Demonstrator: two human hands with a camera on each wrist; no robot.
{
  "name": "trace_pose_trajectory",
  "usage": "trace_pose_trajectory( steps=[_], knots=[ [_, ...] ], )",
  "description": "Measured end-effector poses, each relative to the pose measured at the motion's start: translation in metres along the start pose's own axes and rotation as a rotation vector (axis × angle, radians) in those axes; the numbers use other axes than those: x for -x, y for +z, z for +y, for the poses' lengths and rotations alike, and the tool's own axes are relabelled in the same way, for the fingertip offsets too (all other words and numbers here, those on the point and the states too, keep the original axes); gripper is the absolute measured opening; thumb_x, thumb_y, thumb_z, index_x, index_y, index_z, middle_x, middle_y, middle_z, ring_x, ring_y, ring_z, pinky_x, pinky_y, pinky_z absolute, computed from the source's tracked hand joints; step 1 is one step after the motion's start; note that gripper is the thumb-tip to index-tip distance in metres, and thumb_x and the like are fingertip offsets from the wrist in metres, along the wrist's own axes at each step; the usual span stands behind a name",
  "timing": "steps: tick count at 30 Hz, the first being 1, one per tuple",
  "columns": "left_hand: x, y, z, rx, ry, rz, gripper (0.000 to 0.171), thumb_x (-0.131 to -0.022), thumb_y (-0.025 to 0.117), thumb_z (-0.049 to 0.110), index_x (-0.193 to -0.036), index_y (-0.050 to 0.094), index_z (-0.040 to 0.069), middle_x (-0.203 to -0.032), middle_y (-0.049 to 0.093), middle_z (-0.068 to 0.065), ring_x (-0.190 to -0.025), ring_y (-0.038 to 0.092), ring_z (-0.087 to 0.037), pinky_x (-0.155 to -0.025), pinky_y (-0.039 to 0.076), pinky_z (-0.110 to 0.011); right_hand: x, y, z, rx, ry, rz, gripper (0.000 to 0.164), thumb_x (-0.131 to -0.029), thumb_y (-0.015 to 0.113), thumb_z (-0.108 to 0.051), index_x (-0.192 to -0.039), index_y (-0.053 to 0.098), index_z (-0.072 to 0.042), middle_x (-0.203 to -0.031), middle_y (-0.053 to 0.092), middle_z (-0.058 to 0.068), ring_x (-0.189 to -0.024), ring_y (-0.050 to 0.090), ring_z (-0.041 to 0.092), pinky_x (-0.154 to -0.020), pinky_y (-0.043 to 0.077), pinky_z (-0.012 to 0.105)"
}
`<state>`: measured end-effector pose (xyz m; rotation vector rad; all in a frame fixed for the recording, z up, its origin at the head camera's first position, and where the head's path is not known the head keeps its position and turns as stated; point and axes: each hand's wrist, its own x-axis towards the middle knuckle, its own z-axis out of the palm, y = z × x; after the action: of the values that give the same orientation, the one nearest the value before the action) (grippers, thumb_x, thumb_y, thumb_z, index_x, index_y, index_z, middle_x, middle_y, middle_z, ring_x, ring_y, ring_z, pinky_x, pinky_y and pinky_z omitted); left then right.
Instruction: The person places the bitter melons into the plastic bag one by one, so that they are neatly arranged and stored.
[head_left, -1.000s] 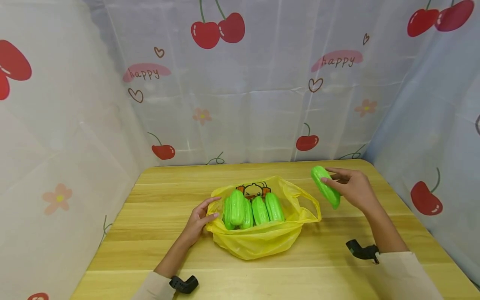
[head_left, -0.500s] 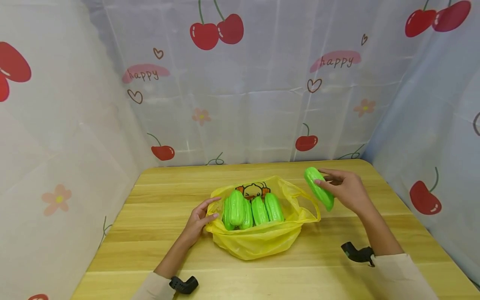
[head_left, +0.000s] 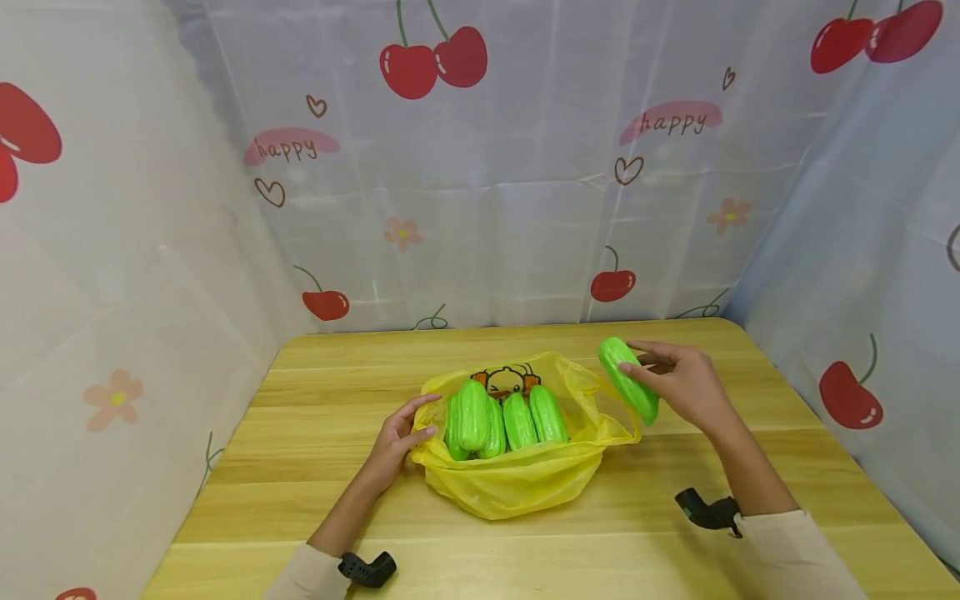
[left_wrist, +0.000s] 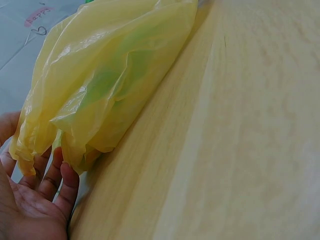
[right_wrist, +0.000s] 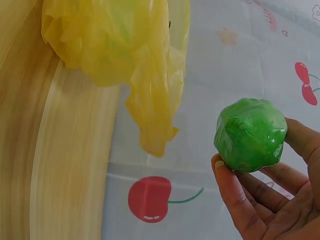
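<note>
A yellow plastic bag [head_left: 517, 483] with a cartoon chick print lies mouth up mid-table, holding several bright green, glossy cucumbers [head_left: 472, 417]. My left hand [head_left: 393, 442] holds the bag's left rim; in the left wrist view, the left hand [left_wrist: 40, 195] has bent fingers around the gathered yellow film. Up in the air at the bag's right side, my right hand [head_left: 686, 383] grips another green cucumber [head_left: 628, 382] between thumb and fingers, tilted. The right wrist view shows that cucumber [right_wrist: 250, 135] end-on, apart from the bag's hanging handle [right_wrist: 152, 125].
Under everything is a light wood-grain table [head_left: 315, 400]. A white curtain [head_left: 480, 225] printed with cherries and "happy" lettering encloses the back and both sides. Black cuffs with small cameras sit on each wrist.
My right hand has moved left and slightly down with the cucumber, coming close to the bag's right handle. The left hand and the bag have stayed in place.
</note>
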<state>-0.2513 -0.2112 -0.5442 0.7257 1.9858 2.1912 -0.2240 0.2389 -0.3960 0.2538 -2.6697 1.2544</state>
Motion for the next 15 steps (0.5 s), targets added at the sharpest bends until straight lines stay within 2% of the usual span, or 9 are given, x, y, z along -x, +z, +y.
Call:
trace_pose_trajectory(
  steps=[7, 15],
  knots=[
    [0.000, -0.001, 0.000, -0.009, 0.001, 0.003, 0.052, -0.099, 0.061, 0.003, -0.148, 0.045, -0.003, -0.158, 0.037, -0.019, -0.154, 0.015, -0.026, -0.114, 0.029, -0.018, 0.002, 0.008, -0.005, 0.000, -0.005, 0.001, 0.056, -0.093, 0.073, -0.043, -0.138, 0.064, -0.011, -0.115, 0.072, 0.019, -0.094, 0.071, 0.032, -0.066, 0.058, 0.028],
    [0.001, 0.001, 0.001, 0.005, -0.004, 0.001, 0.051, -0.099, 0.061, 0.004, -0.148, 0.047, -0.001, -0.159, 0.036, -0.018, -0.153, 0.018, -0.029, -0.111, 0.037, -0.021, 0.004, 0.016, -0.010, 0.015, -0.026, 0.005, 0.053, -0.093, 0.074, -0.041, -0.136, 0.066, -0.010, -0.111, 0.074, 0.017, -0.091, 0.071, 0.029, -0.066, 0.058, 0.027]
  ],
)
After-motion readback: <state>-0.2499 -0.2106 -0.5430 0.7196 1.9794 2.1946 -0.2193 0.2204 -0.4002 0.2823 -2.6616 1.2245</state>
